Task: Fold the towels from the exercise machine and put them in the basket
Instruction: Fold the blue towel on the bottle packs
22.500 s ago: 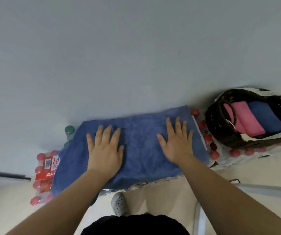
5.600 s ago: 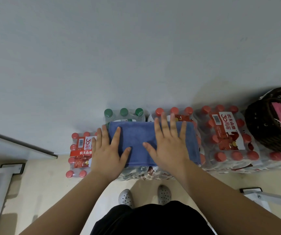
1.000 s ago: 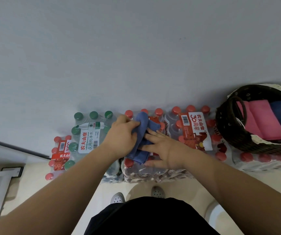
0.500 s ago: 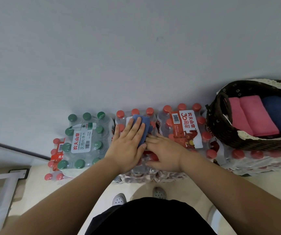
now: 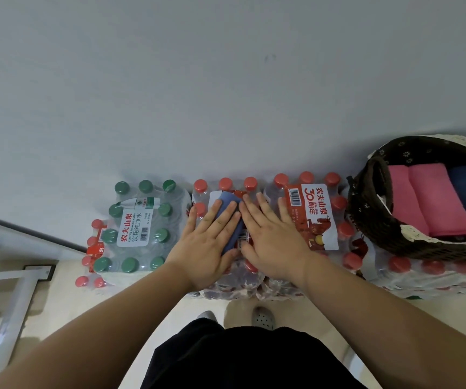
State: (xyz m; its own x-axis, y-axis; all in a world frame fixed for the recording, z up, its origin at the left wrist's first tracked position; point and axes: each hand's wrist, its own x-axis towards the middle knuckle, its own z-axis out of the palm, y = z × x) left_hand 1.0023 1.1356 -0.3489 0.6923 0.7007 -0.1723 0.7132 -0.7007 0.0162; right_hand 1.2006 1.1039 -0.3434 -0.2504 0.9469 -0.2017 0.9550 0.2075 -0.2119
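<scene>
1. Surface: shrink-wrapped red-capped packs (image 5: 310, 214) of bottles, left of and under the basket (image 5: 372, 228); a green-capped pack (image 5: 136, 228) farther left. Grey wall (image 5: 226, 80) behind, pale floor (image 5: 57, 290) below.
2. Blue towel (image 5: 230, 217): folded to a narrow strip, on a red-capped pack well left of the basket.
3. Left hand (image 5: 209, 242): flat on the towel, fingers straight, slightly apart.
4. Right hand (image 5: 274, 237): flat, fingers spread, between towel and basket (at the towel's edge).
5. Obscured: much of the towel lies under the left hand; the basket is cut by the frame edge.
</scene>
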